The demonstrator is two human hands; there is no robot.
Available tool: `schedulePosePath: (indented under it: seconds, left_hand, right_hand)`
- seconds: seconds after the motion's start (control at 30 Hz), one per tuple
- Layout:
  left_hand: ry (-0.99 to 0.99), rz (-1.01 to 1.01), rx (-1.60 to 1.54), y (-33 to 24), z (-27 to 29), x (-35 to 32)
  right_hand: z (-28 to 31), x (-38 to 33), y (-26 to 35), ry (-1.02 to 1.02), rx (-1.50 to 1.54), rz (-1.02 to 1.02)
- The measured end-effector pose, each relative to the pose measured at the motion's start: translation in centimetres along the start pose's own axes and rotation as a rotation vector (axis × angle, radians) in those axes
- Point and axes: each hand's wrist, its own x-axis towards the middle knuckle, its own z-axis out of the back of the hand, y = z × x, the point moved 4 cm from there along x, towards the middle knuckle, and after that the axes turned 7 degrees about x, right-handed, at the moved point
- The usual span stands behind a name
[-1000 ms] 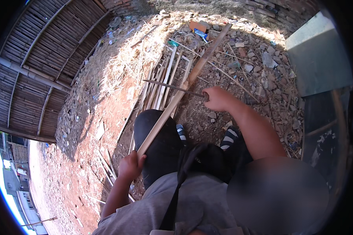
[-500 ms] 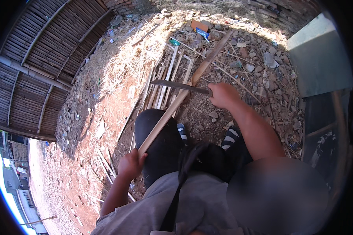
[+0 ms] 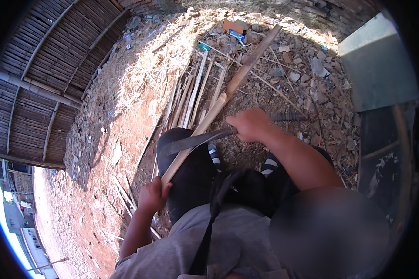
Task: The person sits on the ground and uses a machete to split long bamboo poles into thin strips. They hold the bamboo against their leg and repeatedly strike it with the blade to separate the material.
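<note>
My left hand [image 3: 154, 194] is closed around the near end of a long split bamboo strip [image 3: 213, 111]. The strip slants away to the right, crossing my raised left knee, its far half browner than the near half. In my right hand [image 3: 250, 124] is a machete [image 3: 191, 142], its dark handle sticking out behind the fist. The blade points left and lies across the strip just above the knee, and seems to touch it. A pale, rough break in the strip's surface shows beyond the blade.
Several thin strips [image 3: 191, 95] lie in a bundle on the ground past my left knee, others [image 3: 125, 197] by my left forearm. Stones and rubble [image 3: 307, 81] cover the right side. A woven bamboo wall [image 3: 37, 60] stands left, a grey-green panel [image 3: 379, 65] right.
My right hand has drawn the machete along the strip toward me, from near the break down to the knee. The left hand keeps its hold, and the strip has barely shifted.
</note>
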Motion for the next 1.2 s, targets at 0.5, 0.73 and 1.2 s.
schedulePosePath:
  seconds: [0.5,0.73,1.2]
  left_hand:
    - [0.0,0.0,0.049,-1.7,1.7,0.6]
    - [-0.026,-0.024,-0.001,-1.3,1.2,0.6]
    - [-0.006,-0.032,0.008,-1.4,1.7,0.8]
  right_hand:
    - [-0.2,-0.4,-7.0,0.088,0.612,-0.348]
    - [0.3,-0.4,-0.9,-0.004,0.146,-0.023]
    - [2.4,-0.7,-6.6,-0.114,0.149,-0.298]
